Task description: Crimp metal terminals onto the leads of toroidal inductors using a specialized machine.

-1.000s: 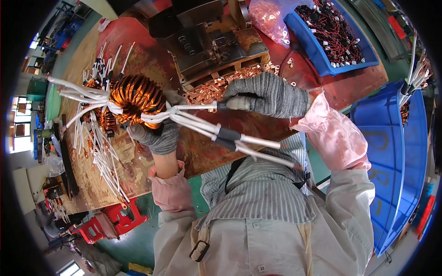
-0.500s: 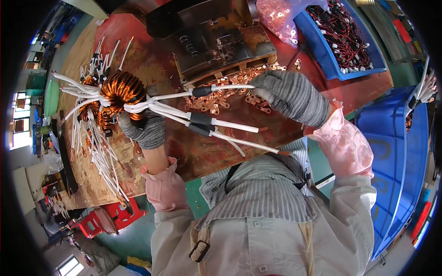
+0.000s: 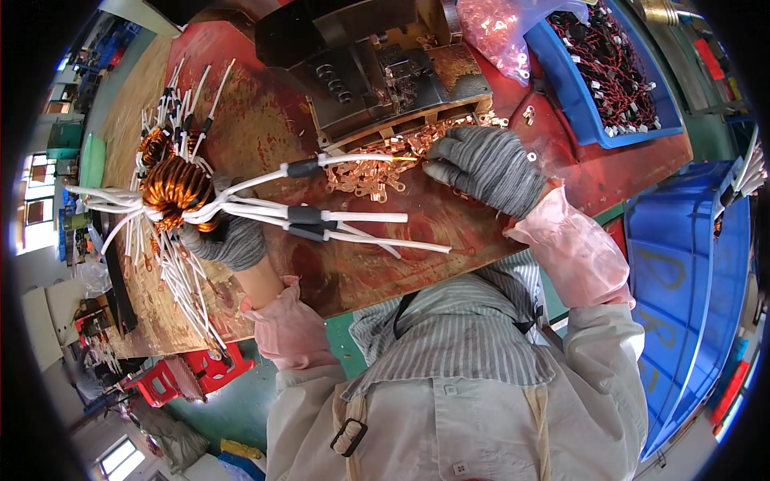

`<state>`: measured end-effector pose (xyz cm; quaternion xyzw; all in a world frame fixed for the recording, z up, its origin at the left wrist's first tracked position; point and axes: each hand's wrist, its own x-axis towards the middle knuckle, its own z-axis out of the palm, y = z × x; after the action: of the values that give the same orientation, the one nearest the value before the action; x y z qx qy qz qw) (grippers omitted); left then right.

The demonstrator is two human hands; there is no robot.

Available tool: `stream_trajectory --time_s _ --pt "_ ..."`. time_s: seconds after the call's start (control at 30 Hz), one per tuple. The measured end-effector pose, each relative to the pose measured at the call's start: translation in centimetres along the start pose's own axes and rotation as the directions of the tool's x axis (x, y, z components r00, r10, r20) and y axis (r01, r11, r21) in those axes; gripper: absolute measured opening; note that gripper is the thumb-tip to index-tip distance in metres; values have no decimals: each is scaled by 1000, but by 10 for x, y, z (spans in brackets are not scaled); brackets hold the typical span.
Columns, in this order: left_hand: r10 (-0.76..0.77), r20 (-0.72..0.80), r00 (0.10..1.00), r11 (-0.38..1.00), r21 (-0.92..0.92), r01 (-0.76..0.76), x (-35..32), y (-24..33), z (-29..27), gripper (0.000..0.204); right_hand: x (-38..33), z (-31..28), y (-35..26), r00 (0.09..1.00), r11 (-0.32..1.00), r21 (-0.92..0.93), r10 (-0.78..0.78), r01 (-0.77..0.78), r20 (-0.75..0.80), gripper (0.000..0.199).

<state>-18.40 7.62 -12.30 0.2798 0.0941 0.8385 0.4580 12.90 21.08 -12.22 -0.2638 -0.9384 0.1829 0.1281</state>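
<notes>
My left hand (image 3: pixel 230 240), in a grey knit glove, is closed round a copper-wound toroidal coil (image 3: pixel 172 191) where its white leads come out. Several white leads (image 3: pixel 361 217) with black sleeves stretch to the right across the table. The uppermost lead (image 3: pixel 349 159) ends in a bare copper-coloured tip, just left of my right hand. My gloved right hand (image 3: pixel 489 167) hovers by the right part of a pile of copper ring lugs (image 3: pixel 373 170). Its fingers are bent and drawn together; anything between them is hidden. No lead touches it.
A dark metal machine (image 3: pixel 385 76) stands behind the lugs on a wooden base. A bag of lugs (image 3: pixel 497 36) and a blue tray of red-black wires (image 3: pixel 605 76) lie at the back right. More leaded coils (image 3: pixel 164 148) are at left. A blue bin (image 3: pixel 682 297) stands beside the table.
My right hand has come off the uppermost lead's tip, which now shows bare. My left hand has moved the coil and its leads left and slightly down.
</notes>
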Motion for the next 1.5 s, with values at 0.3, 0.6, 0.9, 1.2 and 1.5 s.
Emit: stream_trajectory --time_s 0.3,0.6,0.9,1.2,1.5 --pt "-3 58 998 1000 -2 3 3 2 3 53 14 19 -10 996 974 -217 -48 62 72 22" --pt "-61 237 970 978 -181 106 6 -4 -1 53 -3 12 -10 985 803 596 96 8 -142 18" --pt "1 159 987 999 33 -6 3 -3 2 55 -5 3 -26 932 107 970 317 -220 176 27" --pt "-27 181 983 999 -21 31 4 -5 7 54 -4 -3 -34 918 -46 981 347 -189 193 27" --pt "189 -196 962 980 104 -171 -6 3 -6 47 11 -7 -26 964 23 997 259 -75 66 25"
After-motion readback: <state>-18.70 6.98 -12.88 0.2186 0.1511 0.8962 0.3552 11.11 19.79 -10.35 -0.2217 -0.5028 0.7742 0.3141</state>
